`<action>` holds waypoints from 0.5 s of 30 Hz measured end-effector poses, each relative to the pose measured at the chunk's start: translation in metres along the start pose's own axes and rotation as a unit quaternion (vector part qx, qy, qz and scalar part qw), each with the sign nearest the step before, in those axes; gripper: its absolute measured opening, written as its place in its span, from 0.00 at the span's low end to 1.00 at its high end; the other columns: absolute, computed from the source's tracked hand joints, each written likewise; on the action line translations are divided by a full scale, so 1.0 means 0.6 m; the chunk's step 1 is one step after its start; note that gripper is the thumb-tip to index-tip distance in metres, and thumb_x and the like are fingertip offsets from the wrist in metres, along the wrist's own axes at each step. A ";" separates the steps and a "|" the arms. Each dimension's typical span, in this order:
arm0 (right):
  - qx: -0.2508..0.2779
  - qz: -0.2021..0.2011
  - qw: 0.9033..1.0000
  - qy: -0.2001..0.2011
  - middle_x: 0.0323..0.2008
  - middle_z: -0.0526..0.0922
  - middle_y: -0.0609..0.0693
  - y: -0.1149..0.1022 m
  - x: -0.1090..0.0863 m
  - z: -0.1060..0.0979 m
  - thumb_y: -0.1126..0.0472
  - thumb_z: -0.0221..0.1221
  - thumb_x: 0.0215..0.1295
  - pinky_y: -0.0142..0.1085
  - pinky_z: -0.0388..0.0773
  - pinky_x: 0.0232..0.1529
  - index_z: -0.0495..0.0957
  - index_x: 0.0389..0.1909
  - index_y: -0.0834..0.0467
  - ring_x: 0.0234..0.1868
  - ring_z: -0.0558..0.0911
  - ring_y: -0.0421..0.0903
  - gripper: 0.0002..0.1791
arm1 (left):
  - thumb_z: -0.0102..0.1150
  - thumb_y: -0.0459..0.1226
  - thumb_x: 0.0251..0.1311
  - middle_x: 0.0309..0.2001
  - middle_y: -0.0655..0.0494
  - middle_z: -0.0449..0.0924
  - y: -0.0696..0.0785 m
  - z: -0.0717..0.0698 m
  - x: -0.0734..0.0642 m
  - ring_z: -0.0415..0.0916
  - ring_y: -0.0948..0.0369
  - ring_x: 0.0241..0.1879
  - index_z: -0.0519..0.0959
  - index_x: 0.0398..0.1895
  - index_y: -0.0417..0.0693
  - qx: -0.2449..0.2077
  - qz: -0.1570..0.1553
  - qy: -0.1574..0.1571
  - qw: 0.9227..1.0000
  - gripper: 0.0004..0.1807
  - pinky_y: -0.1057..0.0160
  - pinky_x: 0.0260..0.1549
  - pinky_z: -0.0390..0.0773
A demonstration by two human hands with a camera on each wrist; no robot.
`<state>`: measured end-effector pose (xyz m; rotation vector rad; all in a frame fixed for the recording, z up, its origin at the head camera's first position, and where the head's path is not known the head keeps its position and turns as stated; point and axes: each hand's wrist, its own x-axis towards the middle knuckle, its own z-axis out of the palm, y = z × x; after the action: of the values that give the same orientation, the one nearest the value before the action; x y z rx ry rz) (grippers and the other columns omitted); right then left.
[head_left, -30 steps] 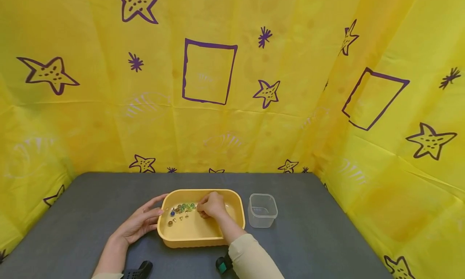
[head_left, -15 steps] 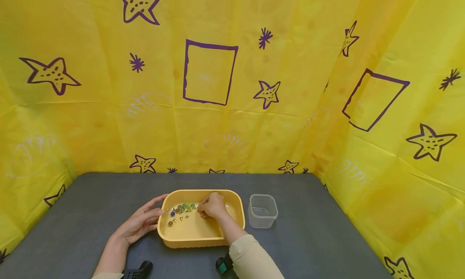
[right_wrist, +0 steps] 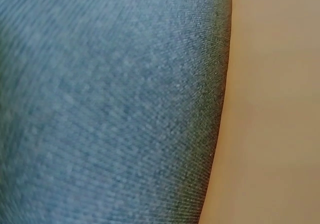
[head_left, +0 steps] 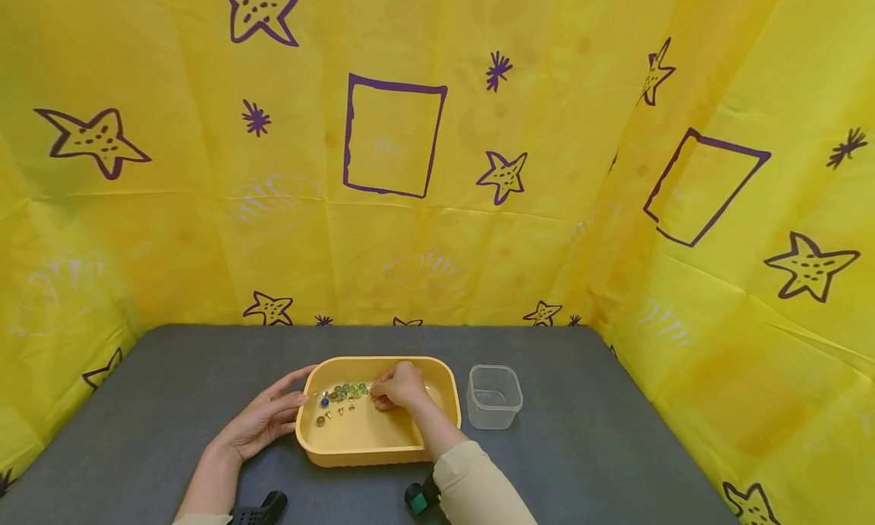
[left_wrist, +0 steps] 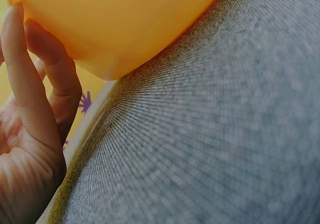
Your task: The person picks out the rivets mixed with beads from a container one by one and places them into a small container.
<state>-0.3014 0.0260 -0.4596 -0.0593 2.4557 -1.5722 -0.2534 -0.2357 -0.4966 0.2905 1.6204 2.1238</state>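
A yellow tray [head_left: 369, 458] holds green glass marbles [head_left: 354, 389], a blue one [head_left: 324, 403], brownish round ones [head_left: 320, 421] and several small gold-coloured screw-like pieces [head_left: 341, 412]. My left hand [head_left: 263, 419] rests against the tray's left side, thumb tip at the rim and fingers along the outer wall. In the left wrist view its fingers [left_wrist: 52, 59] touch that wall. Inside the tray, my right hand [head_left: 402, 387] points down with bent fingers, fingertips right beside the green marbles. I cannot tell whether it pinches a small piece. The right wrist view shows no hand.
A clear square plastic container [head_left: 494, 415] stands to the right of the tray on the dark grey table [head_left: 581, 449]. Yellow cloth with purple drawings [head_left: 410, 267] hangs behind and at both sides. Black wrist devices [head_left: 263, 510] sit by both forearms.
The right hand's fingers have shifted very slightly beside the green marbles. The left hand, tray, marbles and container have stayed in place.
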 end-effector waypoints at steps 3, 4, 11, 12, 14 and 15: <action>0.006 0.001 1.000 0.000 0.24 0.87 0.64 -0.001 0.000 -0.001 0.71 0.67 0.58 0.34 0.85 0.21 0.85 0.26 0.69 0.16 0.82 0.40 0.03 | 0.45 0.36 0.76 0.59 0.64 0.75 0.000 0.001 0.000 0.81 0.62 0.56 0.56 0.74 0.71 -0.001 -0.002 -0.001 1.000 0.28 0.61 0.51 0.86; 0.008 0.001 1.000 0.000 0.24 0.87 0.64 -0.001 0.000 -0.001 0.71 0.66 0.58 0.33 0.85 0.21 0.85 0.27 0.69 0.16 0.82 0.40 0.04 | 0.45 0.37 0.76 0.59 0.64 0.75 0.000 0.001 0.000 0.81 0.62 0.56 0.56 0.74 0.71 -0.002 -0.002 -0.002 1.000 0.28 0.61 0.51 0.86; 0.001 -0.010 1.000 0.009 0.22 0.87 0.59 -0.007 -0.002 -0.006 0.70 0.66 0.59 0.30 0.84 0.20 0.85 0.26 0.68 0.15 0.80 0.39 0.04 | 0.44 0.36 0.76 0.59 0.63 0.75 0.001 0.001 0.000 0.81 0.62 0.56 0.57 0.73 0.71 -0.005 0.000 -0.007 1.000 0.27 0.61 0.51 0.86; 0.002 -0.012 1.000 0.010 0.22 0.87 0.59 -0.008 -0.002 -0.007 0.70 0.66 0.59 0.30 0.84 0.21 0.85 0.26 0.68 0.15 0.80 0.39 0.04 | 0.44 0.36 0.76 0.59 0.63 0.75 0.001 0.001 0.000 0.81 0.62 0.56 0.57 0.73 0.71 -0.006 0.000 -0.007 1.000 0.28 0.61 0.51 0.86; 0.007 -0.016 1.000 0.008 0.22 0.87 0.59 -0.009 -0.003 -0.008 0.70 0.66 0.59 0.30 0.84 0.21 0.85 0.27 0.67 0.16 0.79 0.39 0.04 | 0.44 0.36 0.76 0.59 0.62 0.75 0.002 0.001 0.000 0.82 0.62 0.55 0.57 0.72 0.71 -0.008 0.000 -0.008 1.000 0.27 0.61 0.50 0.86; 0.009 -0.019 1.000 0.007 0.22 0.87 0.60 -0.009 -0.003 -0.008 0.70 0.66 0.59 0.30 0.84 0.21 0.85 0.27 0.67 0.16 0.80 0.38 0.04 | 0.44 0.36 0.76 0.59 0.62 0.76 0.002 0.001 0.000 0.82 0.62 0.55 0.57 0.72 0.71 -0.010 -0.001 -0.007 1.000 0.27 0.62 0.50 0.86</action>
<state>-0.3010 0.0284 -0.4525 -0.0933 2.4637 -1.6155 -0.2532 -0.2353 -0.4954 0.2974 1.5893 2.1314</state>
